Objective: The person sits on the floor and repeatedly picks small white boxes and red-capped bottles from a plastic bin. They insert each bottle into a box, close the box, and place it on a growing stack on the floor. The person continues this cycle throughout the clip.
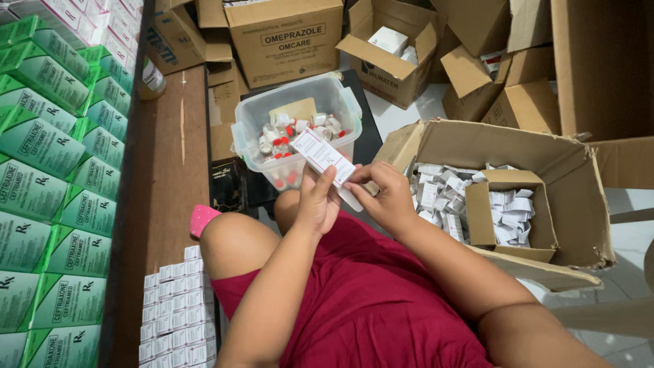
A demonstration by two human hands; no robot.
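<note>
Seated person, seen from above, red shorts, knees bare. Both hands raised over the lap, working one small white carton [325, 159] (long, flat-sided, red print on its face).

Left hand [317, 202]: fingers closed on the carton's lower part, thumb pressed up along its face. Right hand [388, 197]: fingers pinched narrow on the carton's near end, at the flap; the two hands are almost touching. Carton is tilted, far end pointing up-left, and hangs in front of the plastic tub.

Clear plastic tub [253, 127] just beyond the knees: holds loose small vials [286, 133] with red and white caps, plus a scrap of brown card.

Right of the hands: open cardboard box [579, 197], lying low, filled with folded white paper leaflets [436, 194]; a smaller cardboard tray [479, 215] sits inside it, also holding leaflets.

Left edge: dark wooden tabletop [163, 170]; stacked green-and-white cartons [48, 170] rise beside it. Below the left knee, a packed block of small white cartons [174, 313], standing on end in rows.

Background: several brown shipping boxes [286, 37], some open, one showing a white carton inside. Pale floor tiles between them.
</note>
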